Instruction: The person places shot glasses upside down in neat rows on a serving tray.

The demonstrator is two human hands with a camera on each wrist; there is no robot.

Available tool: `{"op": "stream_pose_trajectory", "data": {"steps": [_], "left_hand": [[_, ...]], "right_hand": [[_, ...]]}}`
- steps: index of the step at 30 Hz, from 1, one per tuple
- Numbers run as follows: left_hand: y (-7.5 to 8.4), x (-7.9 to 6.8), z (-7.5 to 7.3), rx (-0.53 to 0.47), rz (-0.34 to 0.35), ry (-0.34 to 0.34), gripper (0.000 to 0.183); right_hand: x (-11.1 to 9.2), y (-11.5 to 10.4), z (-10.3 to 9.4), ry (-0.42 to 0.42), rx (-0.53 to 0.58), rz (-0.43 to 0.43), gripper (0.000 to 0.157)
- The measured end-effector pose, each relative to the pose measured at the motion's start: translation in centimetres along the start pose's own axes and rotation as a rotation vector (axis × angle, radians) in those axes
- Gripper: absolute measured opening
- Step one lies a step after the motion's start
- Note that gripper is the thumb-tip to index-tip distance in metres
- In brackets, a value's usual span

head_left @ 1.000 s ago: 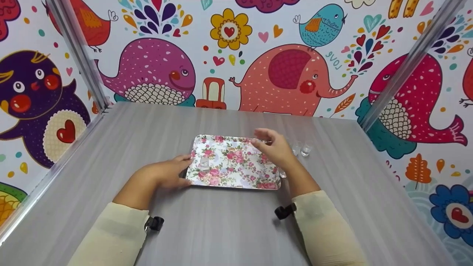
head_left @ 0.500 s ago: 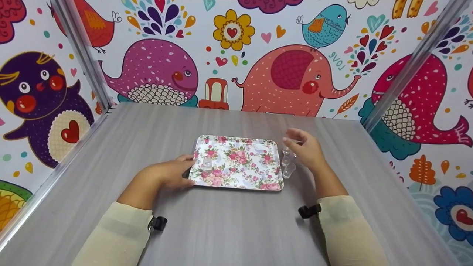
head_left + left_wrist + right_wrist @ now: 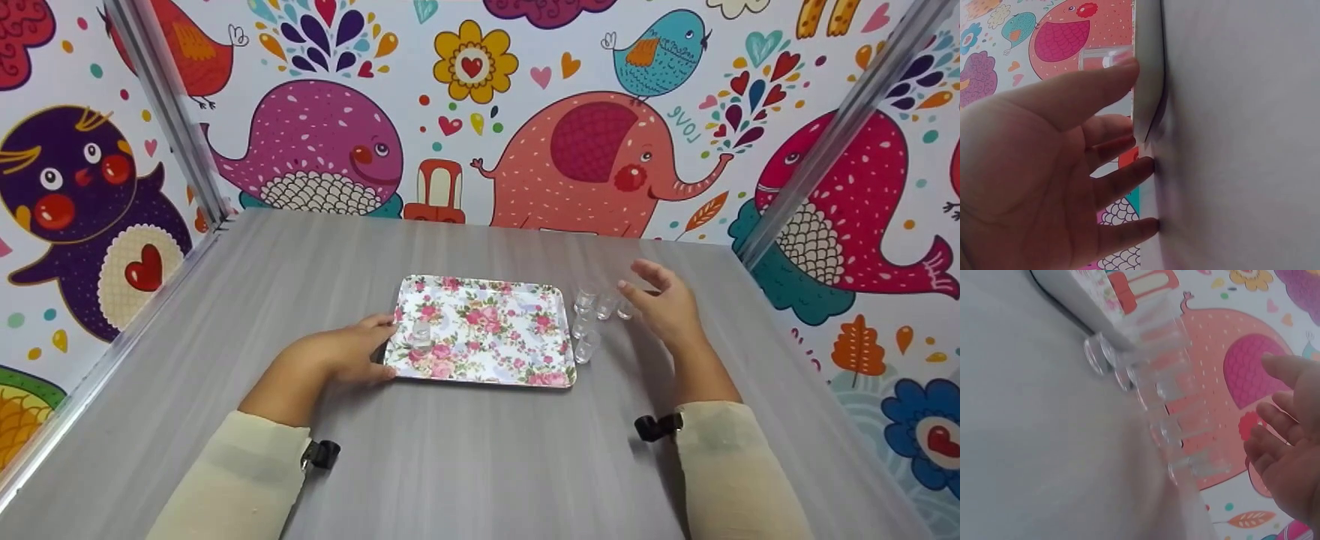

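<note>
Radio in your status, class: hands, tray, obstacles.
Left hand touching tray at left edge. Right hand empty, near clear glasses. One glass on tray. Nothing visibly blocking.

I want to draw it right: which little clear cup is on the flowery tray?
The lone cup near the left end of the flowery tray, nearest the left hand. The other cups stand on the table, beyond its right edge.
</note>
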State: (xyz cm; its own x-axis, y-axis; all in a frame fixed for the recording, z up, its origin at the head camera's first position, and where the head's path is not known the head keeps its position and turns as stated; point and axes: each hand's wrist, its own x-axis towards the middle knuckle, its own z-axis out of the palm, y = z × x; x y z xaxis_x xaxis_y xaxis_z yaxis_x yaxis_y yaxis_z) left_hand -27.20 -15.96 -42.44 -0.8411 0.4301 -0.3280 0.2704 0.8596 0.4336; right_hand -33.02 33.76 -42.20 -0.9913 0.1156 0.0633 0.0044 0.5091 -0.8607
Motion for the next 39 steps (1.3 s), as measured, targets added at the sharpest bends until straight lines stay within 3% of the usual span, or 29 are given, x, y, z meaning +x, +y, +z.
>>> {"op": "stream_pose_trajectory", "data": {"steps": [6, 14, 23, 32, 39], "left_hand": [[0.0, 0.0, 0.0, 0.008, 0.0, 0.003, 0.081], [-0.1, 0.0, 0.3, 0.008, -0.025, -0.003, 0.082], [-0.1, -0.1, 0.4, 0.005, -0.012, 0.004, 0.08], [0.0, 0.0, 0.2, 0.011, -0.008, -0.002, 0.081], [0.2, -0.1, 0.0, 0.015, -0.014, -0.002, 0.082]], "right_hand": [[0.5, 1.1, -0.6, -0.005, 0.028, 0.055, 0.089], [0.7, 2.2, -0.6, -0.028, 0.049, 0.17, 0.09], [1.2, 4.2, -0.1, -0.05, 0.027, 0.193, 0.089], [2.0, 5.3, 0.5, -0.117, -0.136, 0.219, 0.072], [2.2, 5.4, 0.7, -0.095, -0.211, 0.211, 0.054]]}}
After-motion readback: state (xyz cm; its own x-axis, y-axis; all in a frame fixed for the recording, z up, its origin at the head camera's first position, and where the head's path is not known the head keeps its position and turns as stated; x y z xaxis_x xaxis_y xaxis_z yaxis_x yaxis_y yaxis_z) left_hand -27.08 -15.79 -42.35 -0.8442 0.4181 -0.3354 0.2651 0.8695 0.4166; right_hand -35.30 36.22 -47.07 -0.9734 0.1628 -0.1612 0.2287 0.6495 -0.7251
